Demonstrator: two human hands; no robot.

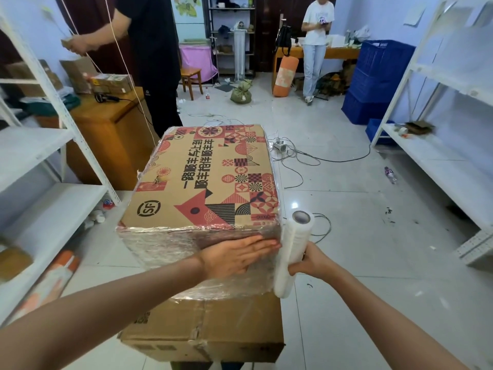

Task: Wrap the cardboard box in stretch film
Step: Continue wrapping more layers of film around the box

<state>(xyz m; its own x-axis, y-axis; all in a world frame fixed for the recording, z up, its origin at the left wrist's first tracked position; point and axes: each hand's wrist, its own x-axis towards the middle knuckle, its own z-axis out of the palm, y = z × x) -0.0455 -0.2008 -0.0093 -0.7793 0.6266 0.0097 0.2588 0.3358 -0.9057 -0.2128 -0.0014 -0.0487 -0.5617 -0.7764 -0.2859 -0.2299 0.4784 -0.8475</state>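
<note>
Cardboard box [205, 180] on plain carton [202, 329] | left hand [234, 256] flat on film | right hand [310, 263] grip round roll [293, 249] | tiled floor [360, 209], white shelving [453, 161]

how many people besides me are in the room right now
2. One in a black top stands at the back left beside the wooden desk, holding string. One in a white t-shirt stands at the back right by a table. Others may be out of view.

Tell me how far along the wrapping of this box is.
Partly done. Film already covers the near side of the printed cardboard box, wrinkled and shiny. In hand: the left hand presses flat on that film while the right hand grips the stretch film roll at the near right corner. Left: the printed top looks mostly bare; the far sides are hidden.
</note>
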